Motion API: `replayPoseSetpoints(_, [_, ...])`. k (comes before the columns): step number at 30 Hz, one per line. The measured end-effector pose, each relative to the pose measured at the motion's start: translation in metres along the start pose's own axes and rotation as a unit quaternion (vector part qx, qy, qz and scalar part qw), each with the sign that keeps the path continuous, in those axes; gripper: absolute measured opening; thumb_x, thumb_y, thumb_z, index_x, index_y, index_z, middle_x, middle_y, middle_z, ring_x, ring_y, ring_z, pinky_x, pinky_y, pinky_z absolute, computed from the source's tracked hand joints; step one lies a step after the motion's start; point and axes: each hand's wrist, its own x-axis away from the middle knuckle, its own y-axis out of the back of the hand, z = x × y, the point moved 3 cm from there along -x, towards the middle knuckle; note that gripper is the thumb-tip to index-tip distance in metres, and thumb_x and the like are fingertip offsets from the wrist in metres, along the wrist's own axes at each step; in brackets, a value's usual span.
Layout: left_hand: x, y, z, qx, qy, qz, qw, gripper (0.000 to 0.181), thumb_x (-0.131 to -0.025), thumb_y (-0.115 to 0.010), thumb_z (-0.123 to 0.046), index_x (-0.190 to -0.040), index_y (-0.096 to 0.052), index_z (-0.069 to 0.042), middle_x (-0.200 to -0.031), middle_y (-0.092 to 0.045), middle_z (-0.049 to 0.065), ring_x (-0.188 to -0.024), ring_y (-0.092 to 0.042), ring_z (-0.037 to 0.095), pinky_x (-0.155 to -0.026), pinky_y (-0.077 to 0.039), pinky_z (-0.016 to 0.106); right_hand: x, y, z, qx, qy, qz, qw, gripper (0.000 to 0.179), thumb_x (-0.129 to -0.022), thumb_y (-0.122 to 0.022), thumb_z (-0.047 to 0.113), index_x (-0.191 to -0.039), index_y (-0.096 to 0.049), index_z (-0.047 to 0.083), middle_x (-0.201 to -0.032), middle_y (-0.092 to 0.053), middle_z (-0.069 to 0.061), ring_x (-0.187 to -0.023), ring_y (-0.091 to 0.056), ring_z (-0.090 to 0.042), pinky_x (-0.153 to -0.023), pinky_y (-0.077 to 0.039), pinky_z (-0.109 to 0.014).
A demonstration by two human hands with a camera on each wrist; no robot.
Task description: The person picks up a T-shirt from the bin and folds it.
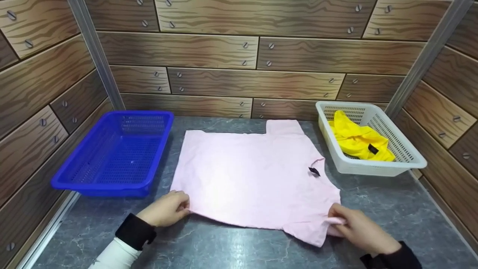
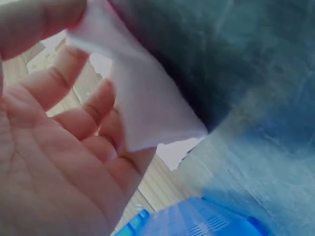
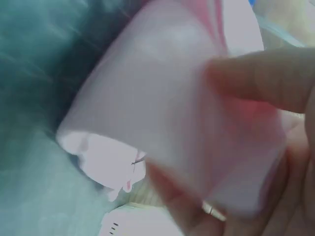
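Note:
A pale pink T-shirt (image 1: 239,175) lies spread sideways on the grey marbled table, its neckline with a black tag toward the right. At the near left corner of the hem, my left hand (image 1: 167,209) pinches the fabric between thumb and fingers; the left wrist view shows the pinched pink cloth (image 2: 142,93) close up. My right hand (image 1: 360,228) grips the shirt near the shoulder and near sleeve, lifting a fold of it. In the right wrist view the gripped pink fabric (image 3: 147,83) is blurred. The far sleeve (image 1: 284,127) points to the back wall.
A blue perforated basket (image 1: 102,186) stands on the left with nothing visible inside. On the right, a white basket (image 1: 373,169) holds a crumpled yellow garment (image 1: 358,138) with a black tag. Wood-patterned walls (image 1: 209,52) enclose the table at the back and sides.

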Motion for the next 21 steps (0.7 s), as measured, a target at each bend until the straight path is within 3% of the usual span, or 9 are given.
replayPoseSetpoints(2, [-0.004, 0.005, 0.000, 0.021, 0.010, -0.018, 0.9996, 0.019, -0.096, -0.072, -0.013, -0.085, -0.057, -0.014, -0.074, -0.049, -0.008, -0.070, -0.047, 0.008, -0.063, -0.043, 0.031, -0.006, 0.008, -0.004, -0.007, 0.000, -0.022, 0.9997, 0.028, -0.090, -0.075, -0.001, -0.095, -0.060, 0.022, -0.084, -0.059, 0.016, -0.076, -0.053, 0.000, -0.064, -0.047, -0.025])
replayPoseSetpoints(6, [-0.013, 0.011, 0.000, 0.029, 0.042, -0.071, 0.9962, 0.016, -0.098, -0.069, -0.009, -0.089, -0.056, -0.013, -0.070, -0.050, -0.008, -0.064, -0.048, 0.009, -0.060, -0.045, 0.031, -0.022, 0.023, -0.012, -0.010, -0.030, -0.012, 0.9994, 0.024, -0.095, -0.068, 0.000, -0.100, -0.062, 0.022, -0.096, -0.067, 0.010, -0.085, -0.058, -0.004, -0.074, -0.053, -0.029])
replayPoseSetpoints(10, [-0.025, 0.016, 0.000, 0.018, 0.076, -0.132, 0.9882, 0.014, -0.098, -0.070, -0.008, -0.090, -0.060, -0.012, -0.070, -0.056, -0.006, -0.064, -0.054, 0.013, -0.062, -0.050, 0.039, -0.042, 0.038, -0.022, -0.031, -0.089, 0.008, 0.9955, 0.016, -0.102, -0.058, 0.002, -0.103, -0.065, 0.017, -0.091, -0.066, 0.004, -0.077, -0.055, -0.007, -0.068, -0.049, -0.028])
replayPoseSetpoints(13, [-0.034, 0.021, 0.000, 0.000, 0.102, -0.164, 0.9812, 0.012, -0.098, -0.071, -0.011, -0.090, -0.062, -0.012, -0.073, -0.063, -0.001, -0.067, -0.060, 0.018, -0.064, -0.053, 0.047, -0.061, 0.049, -0.030, -0.042, -0.113, -0.004, 0.9927, 0.014, -0.103, -0.057, 0.003, -0.103, -0.068, 0.012, -0.086, -0.065, 0.000, -0.070, -0.050, -0.010, -0.062, -0.046, -0.027])
replayPoseSetpoints(17, [-0.046, 0.029, 0.001, -0.025, 0.129, -0.186, 0.9736, 0.009, -0.097, -0.072, -0.012, -0.092, -0.065, -0.010, -0.080, -0.070, 0.006, -0.072, -0.067, 0.028, -0.066, -0.054, 0.053, -0.089, 0.062, -0.038, -0.010, -0.106, -0.044, 0.9933, 0.012, -0.101, -0.061, 0.002, -0.100, -0.072, 0.008, -0.092, -0.071, -0.007, -0.077, -0.056, -0.015, -0.069, -0.049, -0.030])
replayPoseSetpoints(21, [-0.060, 0.037, 0.004, -0.038, 0.158, -0.185, 0.9691, 0.008, -0.098, -0.071, -0.014, -0.094, -0.067, -0.009, -0.085, -0.073, 0.010, -0.077, -0.070, 0.032, -0.067, -0.054, 0.054, -0.117, 0.071, -0.048, 0.032, -0.103, -0.061, 0.9924, 0.009, -0.102, -0.061, 0.005, -0.099, -0.070, 0.004, -0.094, -0.072, -0.013, -0.082, -0.060, -0.024, -0.076, -0.051, -0.041])
